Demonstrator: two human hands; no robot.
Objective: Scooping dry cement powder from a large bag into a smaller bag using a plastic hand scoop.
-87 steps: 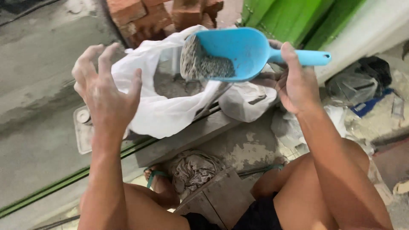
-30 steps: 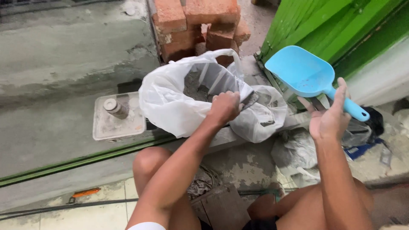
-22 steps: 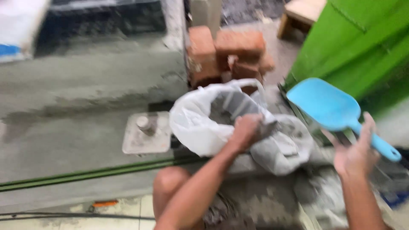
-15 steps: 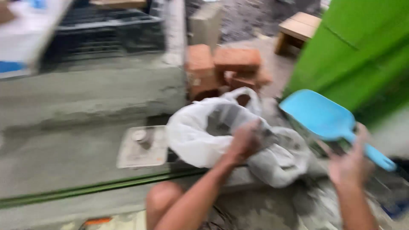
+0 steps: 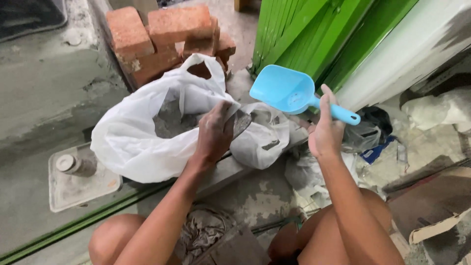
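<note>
A white plastic bag holding grey cement powder lies open on the concrete step. My left hand grips the bag's rim at its right side and holds the mouth open. My right hand holds a light blue plastic scoop by its handle, raised to the right of the bag; the scoop looks empty, with only dust inside. A second, smaller whitish bag lies against the first one, under the scoop.
Red bricks are stacked behind the bag. A green slatted panel stands at the back right. A metal floor plate with a stub lies at left. Crumpled plastic and debris lie at right. My bare knees are below.
The scoop was full of grey powder over the bag; now it is empty and off to the right. My left hand went from open in the air to gripping the bag's rim.
</note>
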